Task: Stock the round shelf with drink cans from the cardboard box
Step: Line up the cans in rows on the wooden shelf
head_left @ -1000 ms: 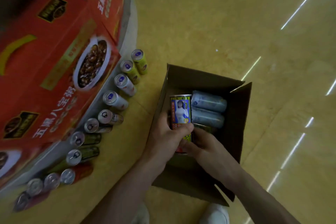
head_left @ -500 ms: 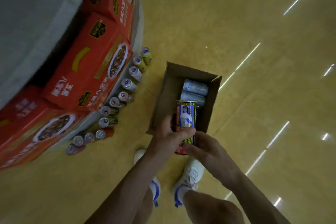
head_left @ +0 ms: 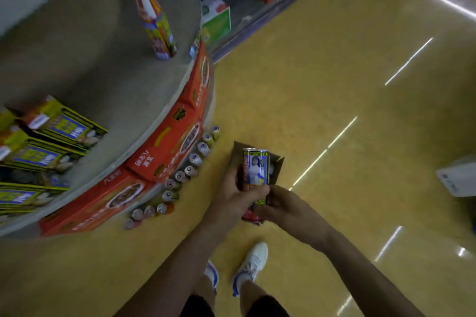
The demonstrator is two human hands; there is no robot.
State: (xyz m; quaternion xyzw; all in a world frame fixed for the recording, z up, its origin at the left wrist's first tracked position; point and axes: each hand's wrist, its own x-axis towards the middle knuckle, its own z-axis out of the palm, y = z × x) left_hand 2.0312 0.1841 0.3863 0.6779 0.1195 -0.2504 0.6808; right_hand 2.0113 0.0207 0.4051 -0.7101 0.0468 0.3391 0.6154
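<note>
The round shelf (head_left: 108,80) now shows its grey upper tier, with a bottle (head_left: 157,23) standing at its far side. A second ago only the red cartons (head_left: 167,144) of the lower tier filled the left, so the view has risen and the person has probably stood up. The floor (head_left: 334,85) takes up far more of the frame. The cardboard box (head_left: 278,166) looks small on it, just right of the row of cans (head_left: 192,168) lining the shelf foot. The drink cans (head_left: 255,170), earlier down inside the box, are now lifted clear above it, at least two side by side. The left hand (head_left: 235,195) and right hand (head_left: 287,206) hold them together, fingers (head_left: 257,189) clamped round the bundle. The pick looks done, and setting them on the shelf to the left seems next.
</note>
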